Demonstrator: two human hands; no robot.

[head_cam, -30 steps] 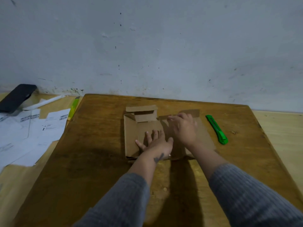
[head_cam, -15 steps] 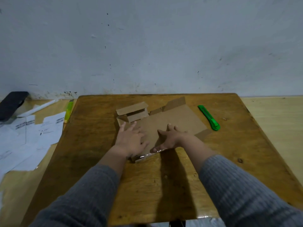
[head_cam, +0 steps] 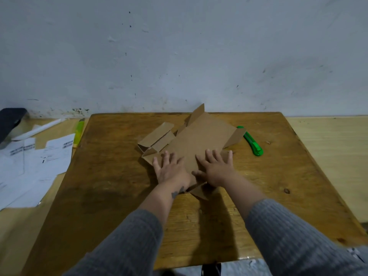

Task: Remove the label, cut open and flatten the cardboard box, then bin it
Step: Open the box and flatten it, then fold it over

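The cardboard box (head_cam: 196, 142) was found lying opened out on the wooden bench (head_cam: 111, 176), near its far middle part. Its large panel was spread almost flat, while some flaps were seen standing up: one at the far corner, one at the right side, and folded ones at the left side. A small flap was also seen sticking out at the near edge, between the two wrists.

The left hand (head_cam: 171, 170) was laid on the near left part of the box, with the fingers straight and spread, pressing on the cardboard. The right hand (head_cam: 218, 168) was laid beside it on the near right part, also with straight, spread fingers, the palm down on the panel. Nothing was gripped by either hand. Both arms were covered by grey knitted sleeves (head_cam: 294, 236).

A green cutter (head_cam: 253, 144) was lying on the bench just to the right of the box, its far end partly hidden behind the right flap. At the left of the bench, several white printed papers (head_cam: 39, 162) were spread on a lower surface, with a white pen-like object (head_cam: 39, 128), a yellow-green object (head_cam: 79, 132) and a dark object (head_cam: 10, 120) near the wall.
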